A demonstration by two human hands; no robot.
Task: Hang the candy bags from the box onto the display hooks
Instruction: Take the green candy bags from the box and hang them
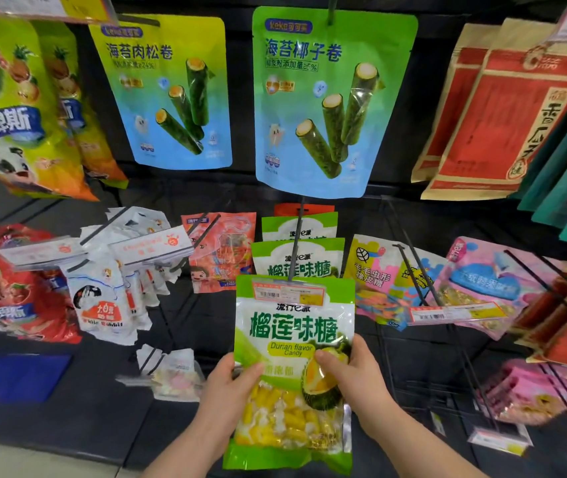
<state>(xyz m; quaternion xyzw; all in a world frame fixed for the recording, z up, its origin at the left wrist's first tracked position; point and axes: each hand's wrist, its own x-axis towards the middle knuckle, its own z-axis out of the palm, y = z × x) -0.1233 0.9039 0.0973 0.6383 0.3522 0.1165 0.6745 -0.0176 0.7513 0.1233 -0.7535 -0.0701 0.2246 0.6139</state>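
Note:
A green durian candy bag (292,339) with yellow candies showing through its window is held upright in front of the display. My left hand (230,388) grips its left edge, thumb on the front. My right hand (354,370) grips the right edge, thumb over the durian picture. The bag's top lies at the tip of a black display hook (295,251), just under the price tag (289,293). Two more durian candy bags (298,258) hang further back on that same hook. No box is in view.
Seaweed roll bags (330,101) hang above. White candy bags (109,291) and red bags (16,291) hang at the left, pink and colourful gummy bags (482,288) on hooks at the right. Bare black hooks (409,257) stick out right of the durian bag.

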